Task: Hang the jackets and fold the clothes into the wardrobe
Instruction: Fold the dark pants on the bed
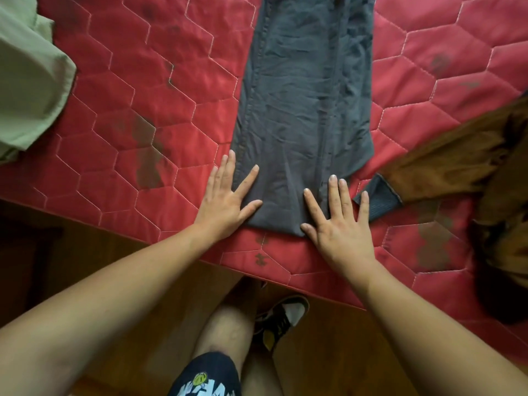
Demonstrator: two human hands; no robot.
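nearest the camera, dark shorts [205,378] with a printed pattern are seen, along with bare legs and a black and white sneaker [281,317] planted on a wooden floor [94,252]. two bare forearms are stretched forward from the lower corners toward the near edge of a red quilted mattress [120,90], which is stitched in a hexagon pattern and marked with dark stains.

the left hand [225,200] is laid palm down with the fingers spread open and flat; nothing is gripped. its thumb and forefinger are rested on the left edge of a grey garment [303,110], while the other fingers are laid on the mattress just beside it. the right hand [338,227] is likewise pressed flat, fingers splayed and open, with no cloth pinched. its fingers are spread over the garment's near right corner, and the little finger is set at the ribbed cuff [377,200] of a brown garment.

the grey garment is laid out as a long, narrow, folded strip running away from the near edge of the mattress up to the top of the view, creased but flat. the brown garment [468,164] is heaped at the right, its grey ribbed cuff pointed toward the strip. farther off at the upper left, a pale green garment [28,78] is bunched on the mattress, well apart from the grey one.
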